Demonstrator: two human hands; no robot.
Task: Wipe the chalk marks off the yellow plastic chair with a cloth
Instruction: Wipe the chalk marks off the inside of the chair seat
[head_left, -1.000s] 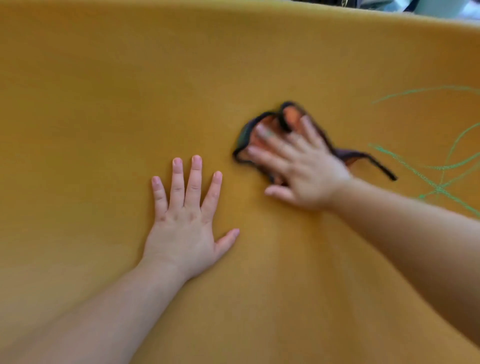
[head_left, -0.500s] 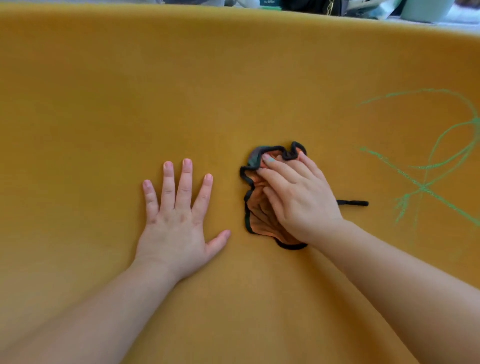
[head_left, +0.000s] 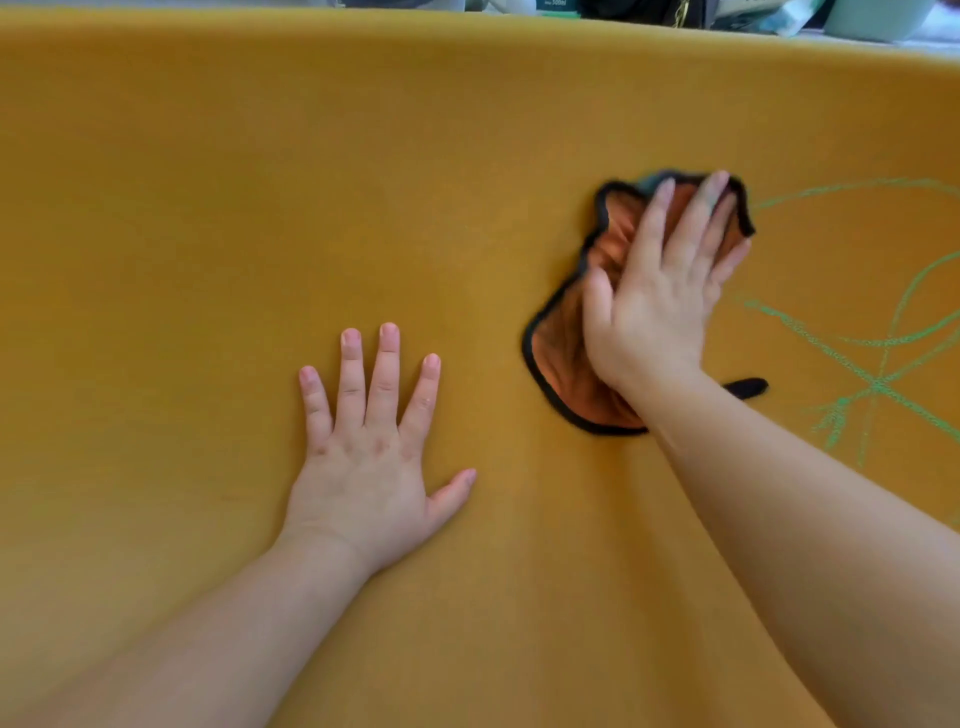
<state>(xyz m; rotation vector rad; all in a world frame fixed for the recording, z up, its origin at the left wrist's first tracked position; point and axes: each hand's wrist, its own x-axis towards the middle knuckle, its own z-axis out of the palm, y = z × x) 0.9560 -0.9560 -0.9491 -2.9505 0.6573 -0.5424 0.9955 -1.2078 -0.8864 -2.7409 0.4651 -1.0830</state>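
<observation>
1. Chair (head_left: 182, 208): left hand (head_left: 366, 467) flat on it, fingers spread, holding nothing.
2. Cloth (head_left: 563, 364): bunched under right hand (head_left: 657, 306), fingers straight, pressing. Wiping judged under way.
3. Chalk (head_left: 878, 387): green lines unwiped, right of cloth; next stroke should go rightward. Nothing obstructs; blurred clutter (head_left: 878, 18) beyond rim.

Left hand (head_left: 370, 462) and right hand (head_left: 655, 306) flat.

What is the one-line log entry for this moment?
right hand: presses cloth | left hand: flat on chair | green chalk marks: not yet wiped
</observation>
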